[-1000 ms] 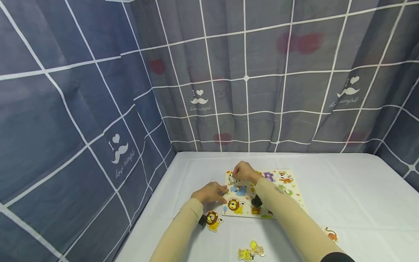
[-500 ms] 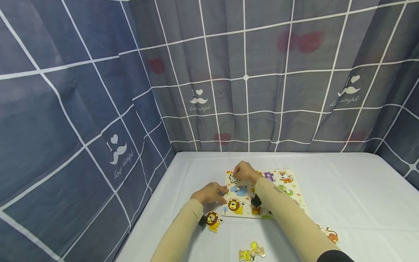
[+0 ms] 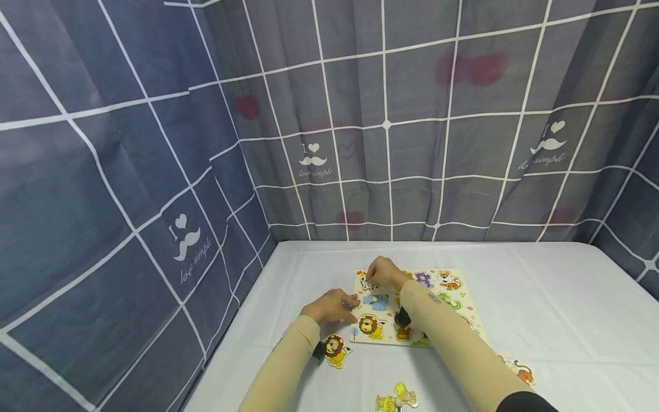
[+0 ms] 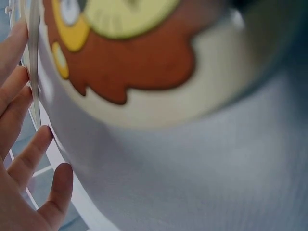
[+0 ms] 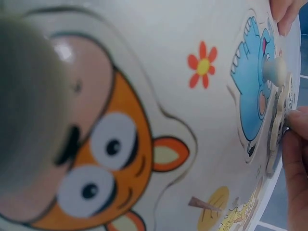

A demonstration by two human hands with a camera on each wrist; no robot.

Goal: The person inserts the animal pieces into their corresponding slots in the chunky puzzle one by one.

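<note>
My right hand (image 3: 385, 272) pinches a black-and-white animal puzzle piece (image 5: 275, 127) at the far left corner of the pale puzzle board (image 3: 468, 300). In the right wrist view the piece is seen edge-on and slightly raised on one side, partly behind the fingers. My left hand (image 3: 330, 306) has its fingers spread, their tips at the board's left edge. Just below the piece, a blue animal piece (image 5: 255, 91) with a round knob lies in the board. A loose lion piece (image 3: 336, 350) rests on the table by my left wrist, large and blurred in the left wrist view.
A yellow giraffe piece (image 3: 397, 399) lies on the white table (image 3: 566, 303) in front of the board. Farther right, my right sleeve partly covers a monkey piece (image 3: 520, 372). A grey checked curtain (image 3: 412, 143) stands behind the table, another on the left.
The black-and-white piece has tilted down and back toward the board's corner, so more of the blue animal shows. Both hands stay almost in place.
</note>
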